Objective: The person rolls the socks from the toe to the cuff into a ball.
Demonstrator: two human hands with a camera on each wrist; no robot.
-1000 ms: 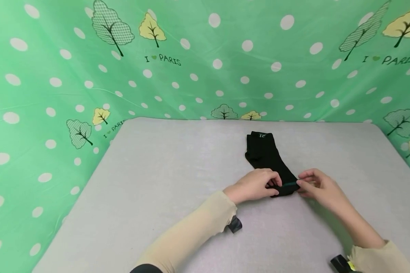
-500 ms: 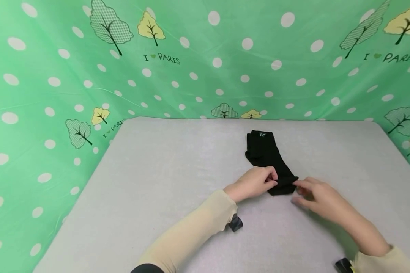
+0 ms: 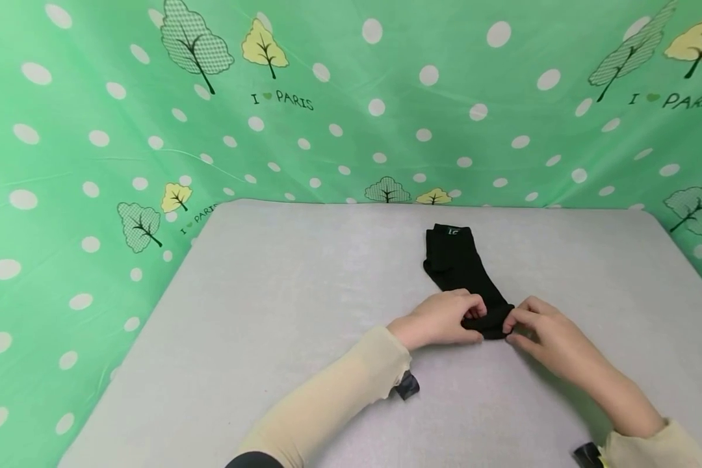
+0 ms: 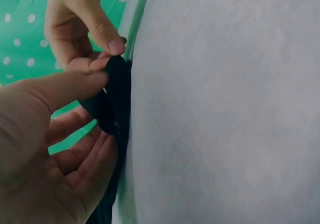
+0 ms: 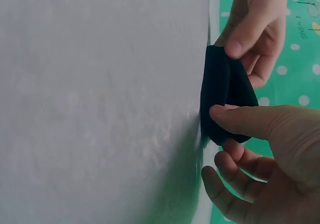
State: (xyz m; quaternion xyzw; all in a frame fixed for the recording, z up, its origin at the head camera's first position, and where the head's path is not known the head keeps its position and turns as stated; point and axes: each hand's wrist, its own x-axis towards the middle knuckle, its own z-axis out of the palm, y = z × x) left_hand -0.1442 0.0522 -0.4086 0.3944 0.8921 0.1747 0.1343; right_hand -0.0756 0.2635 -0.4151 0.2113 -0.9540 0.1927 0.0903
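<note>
Black socks lie stacked on the grey table, cuffs with small pale lettering toward the back and the near end folded over. At the left of that near end, my left hand grips the fabric between thumb and curled fingers. My right hand pinches the right corner of the fold with thumb and index finger. In the right wrist view, the folded sock end is held between both hands, the right thumb on top of it. The left wrist view shows the dark sock edge by both thumbs.
The grey table spreads around the socks. Behind and to the sides hangs a green polka-dot cloth printed with trees and lettering. Black straps sit at the wrists, by beige sleeves.
The near end of the socks has been folded over, covering the teal line seen earlier. My right hand's fingers left the corner partly, then closed on it again. The left hand shifted slightly.
</note>
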